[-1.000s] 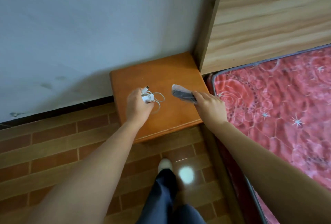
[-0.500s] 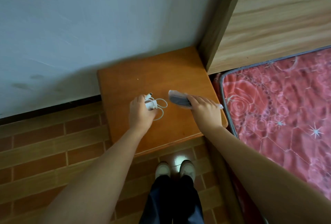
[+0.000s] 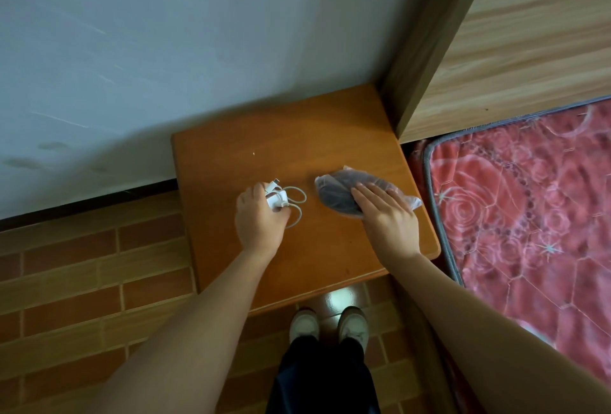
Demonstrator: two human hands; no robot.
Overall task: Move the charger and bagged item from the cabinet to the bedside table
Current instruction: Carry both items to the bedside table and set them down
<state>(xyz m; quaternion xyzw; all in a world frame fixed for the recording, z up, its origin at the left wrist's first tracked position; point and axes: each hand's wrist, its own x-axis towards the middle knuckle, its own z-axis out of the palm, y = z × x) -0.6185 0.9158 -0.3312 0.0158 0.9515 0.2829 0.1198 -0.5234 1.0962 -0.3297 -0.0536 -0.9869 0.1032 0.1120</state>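
Orange bedside table [image 3: 231,165] takes both: left hand [image 3: 259,218] grips the charger [image 3: 277,199], right hand [image 3: 385,215] lies flat on the bagged item [image 3: 334,193], letting go comes next.

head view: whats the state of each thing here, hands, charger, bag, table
charger: on the bedside table, cable loosely coiled, left fingers curled round its white block
bagged item: lying flat on the table, right of the charger, apart from it
left hand: closed on the charger
right hand: fingers flat on top of the bagged item
bedside table: bears both things, stands between wall and mattress
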